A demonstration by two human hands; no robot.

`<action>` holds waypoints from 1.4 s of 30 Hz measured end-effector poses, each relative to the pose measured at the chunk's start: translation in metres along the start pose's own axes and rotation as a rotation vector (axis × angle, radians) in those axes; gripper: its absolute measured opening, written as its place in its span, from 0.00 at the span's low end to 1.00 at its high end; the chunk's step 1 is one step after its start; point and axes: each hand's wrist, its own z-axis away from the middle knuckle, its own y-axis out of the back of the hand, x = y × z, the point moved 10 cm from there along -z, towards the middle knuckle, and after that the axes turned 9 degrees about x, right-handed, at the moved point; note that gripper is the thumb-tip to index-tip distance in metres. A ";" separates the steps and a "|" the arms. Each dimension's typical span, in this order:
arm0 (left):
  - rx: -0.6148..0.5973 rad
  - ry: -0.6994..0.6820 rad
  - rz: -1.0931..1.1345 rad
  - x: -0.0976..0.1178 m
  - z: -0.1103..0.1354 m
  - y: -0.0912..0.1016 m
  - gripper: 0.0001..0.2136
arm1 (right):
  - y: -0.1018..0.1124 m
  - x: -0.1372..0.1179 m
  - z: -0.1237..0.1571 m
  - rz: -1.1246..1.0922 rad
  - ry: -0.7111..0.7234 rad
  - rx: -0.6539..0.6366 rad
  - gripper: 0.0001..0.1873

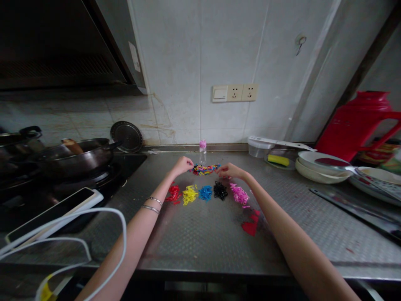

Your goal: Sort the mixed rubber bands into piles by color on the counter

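Note:
My left hand (183,165) reaches to the left end of a mixed pile of small coloured bands (205,169), its fingers pinched together at the edge. At the pile's right end, my right hand (231,170) has its fingers bent and drawn together. Anything between the fingertips of either hand is too small to make out. In front of the pile lie sorted heaps of bands: red (173,194), yellow (189,195), blue (205,192), black (220,190) and pink (239,195). Behind the pile stands a small clear bottle (203,155) with a pink top.
A flat red piece (250,224) lies beside my right forearm. Pans (78,161) sit on the stove at left, near a white device (56,213) with a looping white cable (123,234). Bowls (322,171), a knife (354,211) and a red jug (357,125) stand at right.

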 end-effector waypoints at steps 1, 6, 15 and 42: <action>0.009 -0.011 -0.003 0.003 -0.001 0.004 0.09 | 0.000 0.000 0.000 0.000 -0.003 0.004 0.17; 0.011 -0.015 0.026 0.016 -0.005 0.015 0.09 | 0.003 0.001 0.000 0.025 -0.020 0.031 0.16; -0.189 -0.122 0.087 0.071 0.006 -0.019 0.08 | 0.016 0.007 -0.006 0.016 0.016 0.145 0.16; -0.146 0.000 0.067 0.039 0.004 -0.031 0.10 | 0.006 -0.002 -0.009 0.526 -0.034 0.438 0.16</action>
